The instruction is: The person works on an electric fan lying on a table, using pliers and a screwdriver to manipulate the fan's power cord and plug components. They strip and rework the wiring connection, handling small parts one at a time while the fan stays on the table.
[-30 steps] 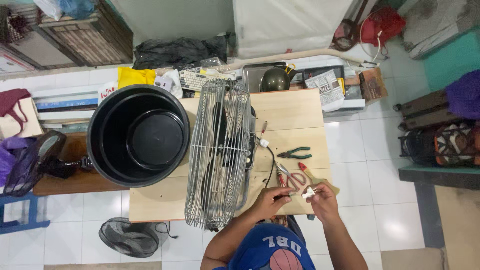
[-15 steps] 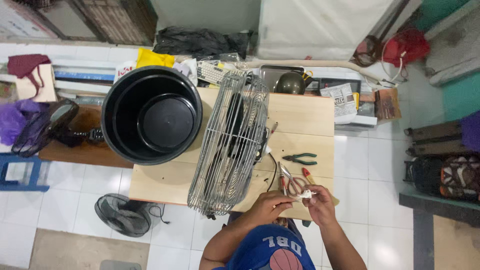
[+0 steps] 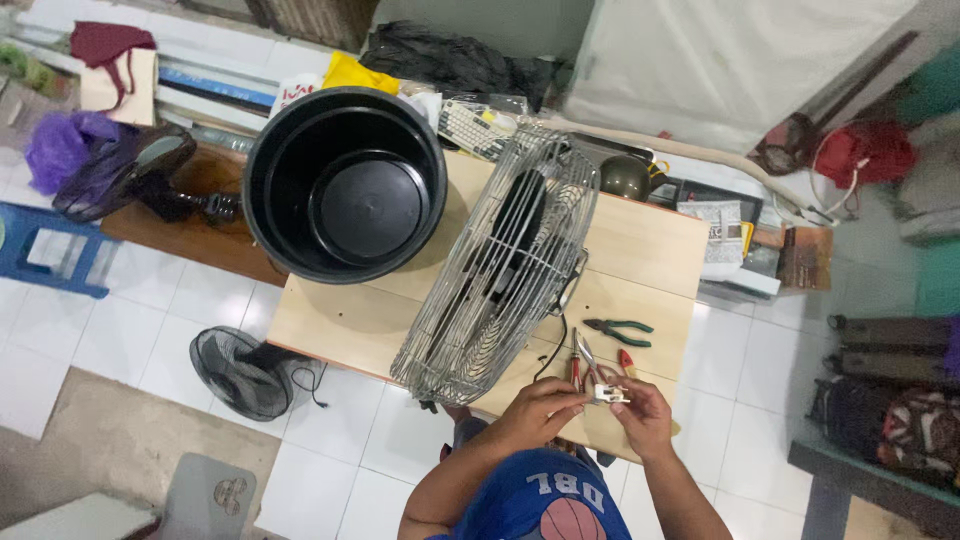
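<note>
Both my hands meet over the near edge of a wooden table point(image 3: 640, 240). My left hand point(image 3: 540, 405) and my right hand point(image 3: 640, 412) pinch a small white plug point(image 3: 604, 394) between their fingertips. A black cord point(image 3: 555, 350) runs from the plug toward a wire-caged metal fan point(image 3: 500, 265) that lies tilted on the table. Red-handled pliers point(image 3: 578, 362) lie just beyond my fingers, and green-handled pliers point(image 3: 618, 331) rest a little farther to the right.
A large black tub point(image 3: 345, 185) sits on the table's far left corner. A small black fan point(image 3: 240, 372) stands on the white tiled floor at left. Boxes, books and a round dark pot point(image 3: 625, 177) crowd the far side. Bags lie at right.
The view has shifted right and forward, so the table sits more central. My hands stay together on the white plug, with only slight finger movement.
</note>
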